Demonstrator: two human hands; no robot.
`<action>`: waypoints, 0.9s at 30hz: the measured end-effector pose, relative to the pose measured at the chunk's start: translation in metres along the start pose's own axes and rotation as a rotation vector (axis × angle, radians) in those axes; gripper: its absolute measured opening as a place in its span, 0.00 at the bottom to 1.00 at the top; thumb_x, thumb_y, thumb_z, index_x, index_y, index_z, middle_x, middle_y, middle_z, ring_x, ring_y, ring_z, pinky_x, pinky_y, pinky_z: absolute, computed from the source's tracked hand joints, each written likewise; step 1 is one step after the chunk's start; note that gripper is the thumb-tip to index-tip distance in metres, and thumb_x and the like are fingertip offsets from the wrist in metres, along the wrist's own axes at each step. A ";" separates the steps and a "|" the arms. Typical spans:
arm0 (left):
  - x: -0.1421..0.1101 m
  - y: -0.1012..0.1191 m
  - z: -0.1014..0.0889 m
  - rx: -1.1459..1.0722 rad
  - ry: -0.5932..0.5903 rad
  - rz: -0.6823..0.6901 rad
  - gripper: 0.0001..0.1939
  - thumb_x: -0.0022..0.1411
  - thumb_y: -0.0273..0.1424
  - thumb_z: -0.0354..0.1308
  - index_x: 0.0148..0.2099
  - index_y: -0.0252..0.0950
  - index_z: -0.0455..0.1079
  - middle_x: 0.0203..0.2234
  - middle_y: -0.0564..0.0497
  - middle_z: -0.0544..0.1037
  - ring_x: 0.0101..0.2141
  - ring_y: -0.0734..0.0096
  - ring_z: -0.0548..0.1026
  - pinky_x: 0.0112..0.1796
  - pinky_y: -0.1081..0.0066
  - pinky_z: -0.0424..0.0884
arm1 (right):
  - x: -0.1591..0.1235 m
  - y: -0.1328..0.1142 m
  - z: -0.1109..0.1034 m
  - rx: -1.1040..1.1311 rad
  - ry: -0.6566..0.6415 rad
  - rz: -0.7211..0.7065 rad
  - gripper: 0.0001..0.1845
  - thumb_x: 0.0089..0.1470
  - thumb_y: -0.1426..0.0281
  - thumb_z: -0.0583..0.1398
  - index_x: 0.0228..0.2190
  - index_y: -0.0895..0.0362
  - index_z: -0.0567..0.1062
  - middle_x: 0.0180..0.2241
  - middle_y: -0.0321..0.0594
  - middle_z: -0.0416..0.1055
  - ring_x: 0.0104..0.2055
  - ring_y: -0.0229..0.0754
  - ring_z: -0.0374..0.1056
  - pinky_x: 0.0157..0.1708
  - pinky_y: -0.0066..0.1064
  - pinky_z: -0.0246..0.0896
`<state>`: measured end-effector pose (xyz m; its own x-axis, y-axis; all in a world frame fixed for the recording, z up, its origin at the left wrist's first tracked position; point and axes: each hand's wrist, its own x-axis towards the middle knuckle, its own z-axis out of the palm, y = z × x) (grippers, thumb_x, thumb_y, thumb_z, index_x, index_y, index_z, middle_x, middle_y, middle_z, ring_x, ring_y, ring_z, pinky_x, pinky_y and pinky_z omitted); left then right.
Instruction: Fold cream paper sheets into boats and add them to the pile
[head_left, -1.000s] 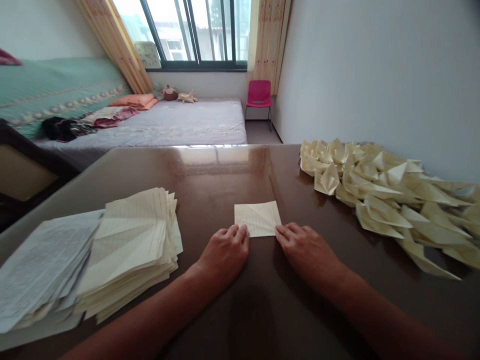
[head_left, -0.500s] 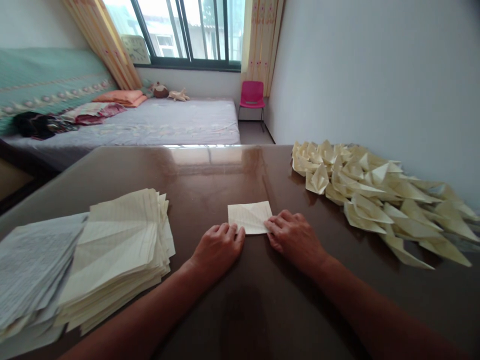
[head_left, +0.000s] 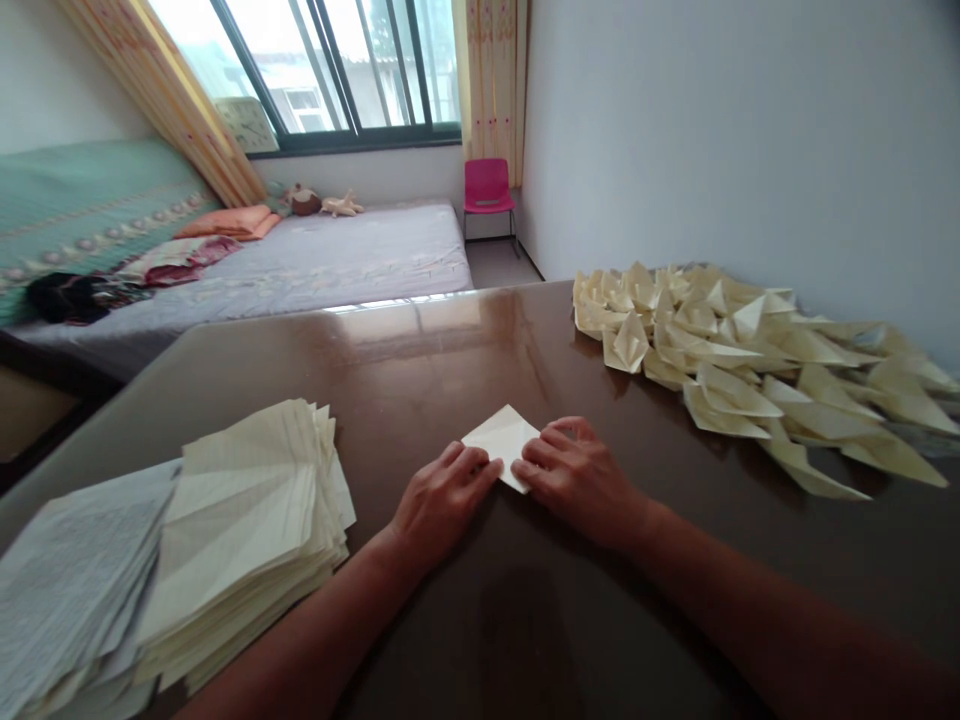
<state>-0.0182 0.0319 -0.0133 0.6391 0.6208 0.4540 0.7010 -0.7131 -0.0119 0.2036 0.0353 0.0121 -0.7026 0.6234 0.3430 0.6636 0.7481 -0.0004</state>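
Observation:
A small folded sheet of cream paper (head_left: 501, 436) lies on the brown table (head_left: 390, 400), turned so that one corner points away from me and one toward me. My left hand (head_left: 448, 492) grips its left corner between thumb and curled fingers. On the opposite side, my right hand (head_left: 577, 478) has its fingers closed on the right corner. Both side corners of the paper are hidden under my fingers. The near tip shows between the two thumbs.
To the left stand a stack of lined cream sheets (head_left: 247, 520) and a pile of printed sheets (head_left: 75, 580). Several folded paper boats (head_left: 705, 340) are heaped at the right by the wall. Beyond the table are a bed (head_left: 375, 250) and a pink chair (head_left: 489, 187).
The paper has turned from lying square to a diamond position. Both hands have shifted with it and closed round its side corners. The camera view has tilted slightly.

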 end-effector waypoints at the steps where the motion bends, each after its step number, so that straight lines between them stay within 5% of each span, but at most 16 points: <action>1: 0.000 0.001 0.000 -0.029 -0.013 0.016 0.12 0.67 0.29 0.51 0.50 0.38 0.70 0.35 0.48 0.75 0.35 0.68 0.70 0.34 0.72 0.70 | 0.000 -0.002 -0.001 0.018 -0.024 -0.008 0.05 0.59 0.69 0.57 0.34 0.54 0.74 0.31 0.37 0.73 0.38 0.42 0.64 0.48 0.41 0.48; 6: -0.002 0.001 0.003 -0.122 -0.051 0.044 0.12 0.68 0.28 0.49 0.48 0.37 0.71 0.37 0.49 0.76 0.35 0.71 0.71 0.36 0.73 0.72 | -0.001 0.018 -0.005 0.256 -0.164 -0.006 0.10 0.52 0.70 0.62 0.39 0.51 0.76 0.39 0.38 0.75 0.45 0.44 0.64 0.46 0.39 0.52; 11: 0.001 0.000 0.002 -0.161 -0.108 0.109 0.12 0.68 0.30 0.48 0.48 0.37 0.72 0.38 0.49 0.77 0.40 0.71 0.73 0.39 0.72 0.72 | -0.004 0.045 -0.007 0.711 -0.284 -0.048 0.11 0.56 0.72 0.58 0.39 0.51 0.79 0.40 0.37 0.77 0.44 0.38 0.67 0.47 0.31 0.58; 17: 0.002 0.001 -0.005 -0.208 -0.117 0.056 0.12 0.67 0.34 0.51 0.36 0.38 0.74 0.36 0.52 0.79 0.41 0.71 0.74 0.40 0.72 0.72 | -0.003 0.050 0.010 0.940 -0.303 0.281 0.16 0.58 0.61 0.56 0.36 0.58 0.79 0.33 0.37 0.76 0.34 0.39 0.68 0.36 0.28 0.62; 23: 0.001 -0.003 -0.009 -0.197 -0.098 0.060 0.13 0.67 0.33 0.50 0.35 0.38 0.74 0.34 0.52 0.79 0.38 0.72 0.75 0.37 0.74 0.70 | 0.003 0.040 0.028 0.704 -0.079 0.522 0.15 0.56 0.60 0.57 0.29 0.58 0.76 0.23 0.33 0.70 0.26 0.35 0.61 0.27 0.26 0.53; 27: 0.001 -0.003 -0.009 -0.133 -0.102 0.064 0.14 0.67 0.34 0.48 0.36 0.38 0.74 0.33 0.52 0.79 0.37 0.72 0.74 0.36 0.73 0.69 | 0.007 0.035 0.033 0.478 -0.047 0.517 0.13 0.58 0.62 0.56 0.30 0.56 0.75 0.26 0.34 0.71 0.29 0.37 0.63 0.30 0.28 0.53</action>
<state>-0.0229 0.0315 -0.0048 0.7149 0.5977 0.3629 0.6140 -0.7849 0.0831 0.2135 0.0737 -0.0164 -0.3454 0.9270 0.1465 0.7374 0.3646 -0.5687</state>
